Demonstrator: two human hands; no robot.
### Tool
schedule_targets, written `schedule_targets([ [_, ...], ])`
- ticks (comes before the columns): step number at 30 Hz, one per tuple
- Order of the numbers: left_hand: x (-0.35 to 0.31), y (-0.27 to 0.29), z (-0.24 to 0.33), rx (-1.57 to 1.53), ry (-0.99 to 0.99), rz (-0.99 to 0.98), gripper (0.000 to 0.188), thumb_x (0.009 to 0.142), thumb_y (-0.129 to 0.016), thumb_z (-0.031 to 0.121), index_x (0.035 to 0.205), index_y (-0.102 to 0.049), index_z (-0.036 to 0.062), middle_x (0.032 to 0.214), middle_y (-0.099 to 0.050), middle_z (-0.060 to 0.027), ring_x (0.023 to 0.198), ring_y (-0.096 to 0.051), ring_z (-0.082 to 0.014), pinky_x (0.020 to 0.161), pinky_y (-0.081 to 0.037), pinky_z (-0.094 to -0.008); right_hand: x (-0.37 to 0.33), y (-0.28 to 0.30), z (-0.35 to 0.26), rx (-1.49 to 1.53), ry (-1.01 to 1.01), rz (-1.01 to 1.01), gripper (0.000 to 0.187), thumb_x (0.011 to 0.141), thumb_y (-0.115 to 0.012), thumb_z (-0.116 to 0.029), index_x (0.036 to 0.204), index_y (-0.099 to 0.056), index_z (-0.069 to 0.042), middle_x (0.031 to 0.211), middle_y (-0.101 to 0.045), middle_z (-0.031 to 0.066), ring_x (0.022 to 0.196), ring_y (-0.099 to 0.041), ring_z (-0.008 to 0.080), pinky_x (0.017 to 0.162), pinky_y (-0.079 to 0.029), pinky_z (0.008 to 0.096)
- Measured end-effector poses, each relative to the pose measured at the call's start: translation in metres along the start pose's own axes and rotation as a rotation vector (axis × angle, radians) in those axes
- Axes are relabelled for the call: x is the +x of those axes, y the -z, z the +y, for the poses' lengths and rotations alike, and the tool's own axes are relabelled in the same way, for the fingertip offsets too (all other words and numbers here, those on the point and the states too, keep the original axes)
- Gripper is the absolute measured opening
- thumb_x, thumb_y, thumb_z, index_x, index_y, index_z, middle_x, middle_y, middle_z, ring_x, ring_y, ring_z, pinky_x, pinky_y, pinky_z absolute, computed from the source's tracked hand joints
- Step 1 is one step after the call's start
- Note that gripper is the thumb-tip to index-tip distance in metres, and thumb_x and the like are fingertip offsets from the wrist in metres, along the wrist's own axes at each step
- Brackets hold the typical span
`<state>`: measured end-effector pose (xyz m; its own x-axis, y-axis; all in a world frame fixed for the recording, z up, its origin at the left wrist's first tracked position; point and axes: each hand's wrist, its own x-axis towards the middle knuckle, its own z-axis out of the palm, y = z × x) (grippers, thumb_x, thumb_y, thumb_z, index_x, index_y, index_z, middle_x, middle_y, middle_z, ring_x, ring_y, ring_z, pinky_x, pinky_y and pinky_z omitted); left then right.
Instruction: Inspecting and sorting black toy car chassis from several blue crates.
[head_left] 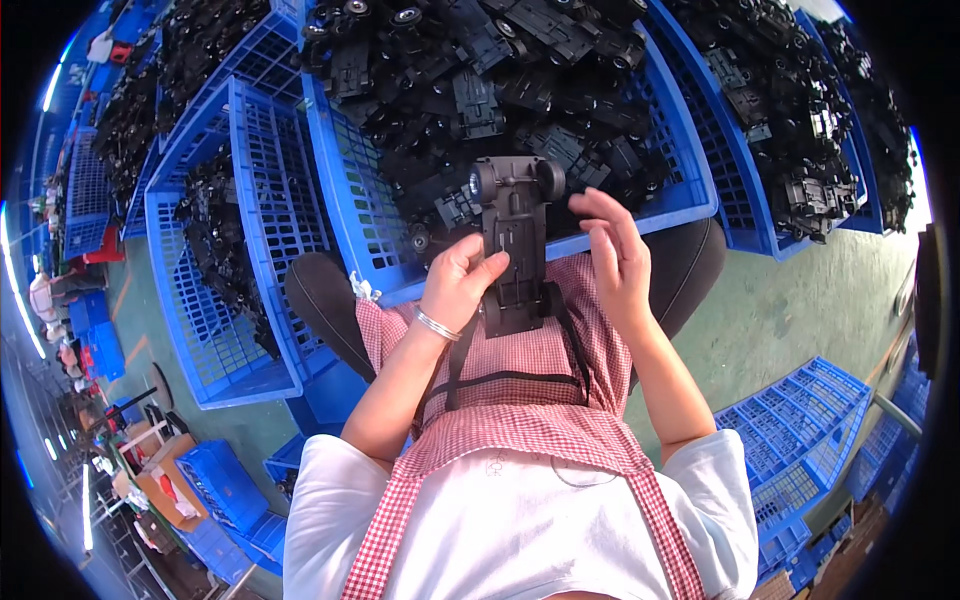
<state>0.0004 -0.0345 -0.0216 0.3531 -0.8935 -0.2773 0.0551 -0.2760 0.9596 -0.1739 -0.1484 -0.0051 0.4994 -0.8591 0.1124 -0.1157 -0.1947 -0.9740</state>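
Note:
My left hand (458,283) grips a black toy car chassis (518,235) by its left side, thumb lying across the middle. The chassis is held lengthwise over my lap, in front of the crate's near edge, and wheels show at its corners. To the right of it, my right hand (618,255) is apart from the chassis, fingers spread and slightly bent, with nothing seen in them. Just beyond both hands stands a blue plastic crate (352,205) heaped with similar black chassis (475,100).
Left of me is another blue crate (230,385) with dark parts inside. More filled crates stand at the right, one with a blue wall (740,200). A blue lattice crate (800,430) sits on the green floor (720,330). Cardboard boxes (165,480) are at lower left.

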Motion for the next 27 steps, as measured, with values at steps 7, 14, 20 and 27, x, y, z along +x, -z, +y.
schedule_targets([
  [7, 0.005, 0.009, -0.021, 0.043, 0.056, 0.011, 0.022, 0.084, -0.065, 0.018, 0.073, -0.053, 0.0024, 0.064, -0.052, 0.0044, 0.061, -0.044, -0.0043, 0.054, -0.039, -0.0248, -0.002, 0.008, 0.007, 0.157, -0.232, -0.174, 0.031, 0.092, -0.046, -0.01, 0.121, -0.051, 0.0, 0.09, -0.067, 0.0076, 0.081, -0.065, 0.0173, 0.075, -0.05, 0.0272],
  [14, 0.018, -0.013, -0.03, -0.377, 0.293, -0.12, 0.025, 0.089, -0.059, 0.021, 0.103, -0.061, -0.0002, 0.096, -0.064, -0.003, 0.085, -0.058, -0.0086, 0.078, -0.046, -0.0244, -0.032, -0.012, 0.005, 0.479, -0.738, -0.273, 0.048, 0.092, -0.051, -0.016, 0.135, -0.037, -0.001, 0.122, -0.05, 0.0132, 0.109, -0.05, 0.0157, 0.093, -0.04, 0.0293],
  [20, 0.088, 0.041, -0.114, 0.108, 0.383, -0.089, 0.033, 0.089, -0.057, 0.031, 0.107, -0.057, 0.0041, 0.09, -0.064, -0.0094, 0.087, -0.062, -0.018, 0.076, -0.05, -0.0287, -0.02, 0.064, 0.037, 0.093, -0.536, 0.092, 0.047, 0.085, -0.055, -0.014, 0.128, -0.044, 0.003, 0.114, -0.056, 0.0127, 0.105, -0.052, 0.0167, 0.092, -0.041, 0.0285],
  [27, 0.131, 0.103, -0.236, 1.273, 0.468, -0.409, 0.085, 0.076, -0.064, 0.047, 0.142, -0.023, 0.0116, 0.132, -0.04, -0.0292, 0.121, -0.04, -0.0451, 0.1, -0.036, -0.0463, 0.056, 0.255, 0.028, 0.07, -0.244, 0.853, 0.051, 0.089, -0.055, -0.026, 0.129, -0.042, 0.002, 0.12, -0.052, 0.0096, 0.108, -0.05, 0.0181, 0.086, -0.042, 0.0308],
])
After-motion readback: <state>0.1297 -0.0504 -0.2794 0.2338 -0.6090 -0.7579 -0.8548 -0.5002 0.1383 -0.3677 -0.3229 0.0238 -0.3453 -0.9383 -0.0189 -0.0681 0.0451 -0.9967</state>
